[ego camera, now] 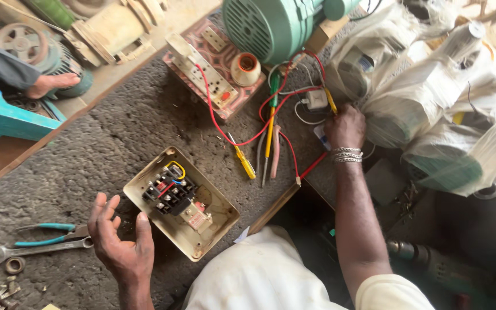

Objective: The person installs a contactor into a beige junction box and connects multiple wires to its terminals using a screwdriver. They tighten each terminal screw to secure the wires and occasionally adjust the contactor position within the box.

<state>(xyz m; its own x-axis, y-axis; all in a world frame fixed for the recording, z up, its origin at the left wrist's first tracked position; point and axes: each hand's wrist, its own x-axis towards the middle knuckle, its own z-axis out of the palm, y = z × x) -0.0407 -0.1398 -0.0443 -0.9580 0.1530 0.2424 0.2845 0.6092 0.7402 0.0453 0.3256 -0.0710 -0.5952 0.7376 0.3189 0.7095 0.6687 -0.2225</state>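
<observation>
My left hand [119,238] hovers open, palm up, just left of a cream open switch box [144,178] with black terminals and coloured wires inside. It holds nothing. My right hand [345,126], with metal bangles at the wrist, reaches far right toward red and yellow wires [271,109] beside a small white plug [317,99]; its fingers are curled on the wires there. A yellow-handled screwdriver [244,162] lies between the box and that hand.
A green motor [271,26] stands at the back. A patterned board [225,60] carries a socket strip and a lamp holder. Pliers [47,234] and a spanner [35,250] lie at left. Plastic-wrapped motors [431,103] crowd the right. Another person's foot [53,83] rests at far left.
</observation>
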